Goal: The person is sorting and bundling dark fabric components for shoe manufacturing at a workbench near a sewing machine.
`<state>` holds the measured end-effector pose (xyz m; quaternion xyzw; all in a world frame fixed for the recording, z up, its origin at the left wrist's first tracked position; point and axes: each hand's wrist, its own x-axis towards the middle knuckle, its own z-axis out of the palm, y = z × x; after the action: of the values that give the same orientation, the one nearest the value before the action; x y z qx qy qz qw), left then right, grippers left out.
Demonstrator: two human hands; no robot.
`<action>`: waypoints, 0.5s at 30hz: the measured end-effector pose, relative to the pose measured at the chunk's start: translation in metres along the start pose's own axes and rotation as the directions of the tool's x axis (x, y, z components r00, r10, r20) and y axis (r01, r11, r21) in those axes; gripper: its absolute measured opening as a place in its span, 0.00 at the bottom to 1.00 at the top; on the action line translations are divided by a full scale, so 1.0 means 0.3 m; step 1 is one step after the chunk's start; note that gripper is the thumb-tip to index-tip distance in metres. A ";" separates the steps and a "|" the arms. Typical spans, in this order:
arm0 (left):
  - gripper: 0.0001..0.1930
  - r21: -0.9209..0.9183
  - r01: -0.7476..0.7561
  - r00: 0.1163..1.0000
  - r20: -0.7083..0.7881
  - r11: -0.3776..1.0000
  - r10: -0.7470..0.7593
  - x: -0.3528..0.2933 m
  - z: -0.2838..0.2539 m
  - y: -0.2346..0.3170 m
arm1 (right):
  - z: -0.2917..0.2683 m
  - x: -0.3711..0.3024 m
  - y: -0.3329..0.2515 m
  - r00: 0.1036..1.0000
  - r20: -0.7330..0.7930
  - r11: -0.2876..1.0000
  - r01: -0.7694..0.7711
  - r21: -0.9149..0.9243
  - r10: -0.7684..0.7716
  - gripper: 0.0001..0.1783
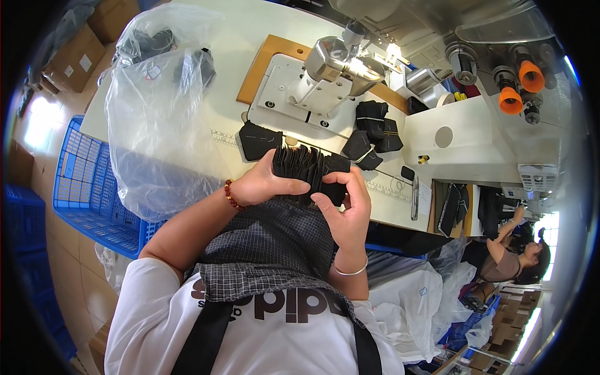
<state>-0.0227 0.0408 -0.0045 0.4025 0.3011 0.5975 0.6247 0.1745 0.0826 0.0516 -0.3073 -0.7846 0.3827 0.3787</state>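
Observation:
A thick stack of black fabric pieces [299, 164] is held between both hands, above my lap at the table's front edge. My left hand [259, 182] grips its left side, thumb across the near face and the other fingers hidden behind. On the right side, my right hand [350, 215] has its bent fingers and thumb around the end pieces, which fan slightly apart. Just beyond the stack, a flat black piece [258, 141] lies on the table. To the right of it are tied black bundles [371, 119], one with a pale band.
A sewing machine [328, 78] stands at the table's middle. Clear plastic bags [156, 125] hang over the left edge beside a blue basket [94, 181]. Orange thread holders [531, 76] are at the upper right. Metal tweezers [415, 199] lie near a co-worker [509, 265] farther right.

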 end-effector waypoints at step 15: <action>0.27 -0.009 0.028 0.998 -0.051 1.000 -0.028 -0.002 -0.003 -0.013 | -0.007 -0.006 0.054 0.988 0.029 0.944 -0.151 0.294 0.149 0.09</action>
<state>-0.0214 0.0405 -0.0083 0.3803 0.3201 0.6000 0.6268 0.1803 0.0902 0.0384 -0.3048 -0.6942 0.5243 0.3878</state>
